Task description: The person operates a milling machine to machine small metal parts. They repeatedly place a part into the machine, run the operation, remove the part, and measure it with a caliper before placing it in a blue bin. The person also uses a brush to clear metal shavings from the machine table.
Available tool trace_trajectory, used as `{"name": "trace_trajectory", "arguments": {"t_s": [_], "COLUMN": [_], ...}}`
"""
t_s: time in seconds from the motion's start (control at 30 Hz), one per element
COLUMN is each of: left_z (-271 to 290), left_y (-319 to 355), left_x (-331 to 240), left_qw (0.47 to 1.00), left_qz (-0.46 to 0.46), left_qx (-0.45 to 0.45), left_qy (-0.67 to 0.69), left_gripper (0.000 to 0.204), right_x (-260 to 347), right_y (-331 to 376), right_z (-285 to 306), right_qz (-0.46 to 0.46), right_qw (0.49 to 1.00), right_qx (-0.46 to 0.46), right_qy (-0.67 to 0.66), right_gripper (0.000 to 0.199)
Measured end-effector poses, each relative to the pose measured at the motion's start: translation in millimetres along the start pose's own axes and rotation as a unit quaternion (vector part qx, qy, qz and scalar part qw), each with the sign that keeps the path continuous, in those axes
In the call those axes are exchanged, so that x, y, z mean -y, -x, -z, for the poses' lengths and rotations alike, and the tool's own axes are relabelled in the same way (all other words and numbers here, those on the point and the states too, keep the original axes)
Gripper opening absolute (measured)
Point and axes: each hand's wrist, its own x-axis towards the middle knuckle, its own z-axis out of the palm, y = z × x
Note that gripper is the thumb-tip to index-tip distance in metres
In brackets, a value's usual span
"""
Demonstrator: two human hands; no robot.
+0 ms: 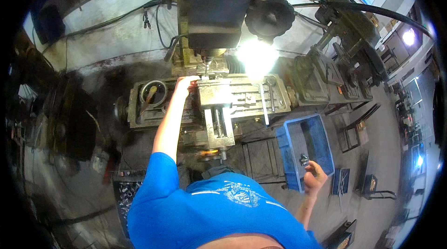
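Note:
My left hand (187,84) reaches to the left side of a machine vise (215,95), close under the spindle (207,63) of a milling machine. Its fingers are bent together at the jaw end; whatever they grip there is too small to make out. Off to the right, my right hand (315,178) is closed at the near part of a blue plastic crate (285,156). A small dark, shiny metal part (304,159) shows at its fingertips, over the crate's inside.
A bright lamp (257,58) glares beside the machine head (214,11). On the machine table (279,93) lie a long bar (264,104) and a round tray (152,93) with a brush. A bin of metal pieces (128,198) stands at lower left. Another machine (349,30) is at right.

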Motion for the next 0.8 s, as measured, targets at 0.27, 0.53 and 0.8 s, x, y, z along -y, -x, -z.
{"name": "trace_trajectory", "arguments": {"t_s": [0.27, 0.53, 0.8], "left_z": [1, 86, 68], "left_y": [-9, -15, 42], "left_x": [5, 2, 9], "left_qw": [0.999, 0.997, 0.995], "left_qz": [-0.004, 0.004, -0.083], "left_qx": [0.038, -0.077, -0.031], "left_qy": [0.021, 0.010, -0.045], "left_gripper": [0.016, 0.015, 0.018], "right_x": [3, -4, 2], "right_y": [-5, 0, -5], "right_z": [-17, -22, -39], "right_qz": [0.026, 0.020, 0.005], "right_qw": [0.998, 0.998, 0.996], "right_qx": [0.055, 0.042, 0.088], "right_qy": [0.007, 0.048, 0.006], "right_gripper": [0.038, 0.037, 0.036]}}
